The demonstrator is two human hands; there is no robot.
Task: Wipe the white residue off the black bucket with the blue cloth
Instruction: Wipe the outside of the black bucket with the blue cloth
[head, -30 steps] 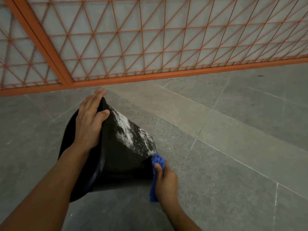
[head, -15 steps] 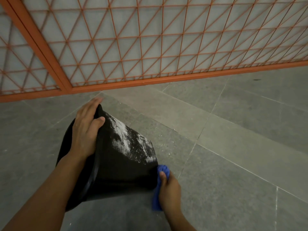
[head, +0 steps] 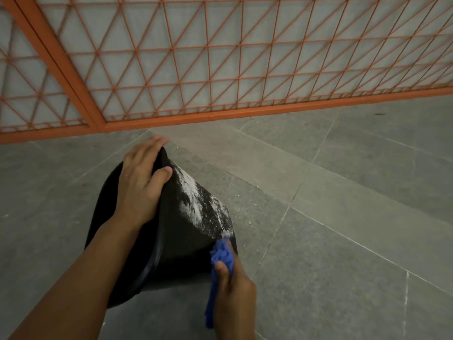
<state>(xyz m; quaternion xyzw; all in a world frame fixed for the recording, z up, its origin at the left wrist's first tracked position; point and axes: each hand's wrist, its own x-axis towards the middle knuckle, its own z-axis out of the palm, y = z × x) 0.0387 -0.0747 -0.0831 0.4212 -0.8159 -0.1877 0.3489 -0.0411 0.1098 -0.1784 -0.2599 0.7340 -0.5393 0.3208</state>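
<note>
One black bucket is what you've got here, tipped on its side on the grey tiled floor, base end pointing toward the lower right and the open mouth facing back toward your left arm. White residue runs in a chalky streak down the upper part of the outer wall, thickest in the middle and breaking into speckles toward the base. Your left hand is clamped over the top of the rim, fingers draped inside the mouth and thumb pressed on the outside wall just beside where the white streak starts. Your right hand has the blue cloth bunched up in a curled grip, thumb on top of it, with the wad pushed against the bucket's base edge right at the bottom tip of the residue; a tail of cloth hangs down below your fist. Some little white flecks are scattered on the tiles just right of the bucket. Past all that, an orange metal grille with a triangle lattice stands along the far edge of the floor, pale wall behind it.
</note>
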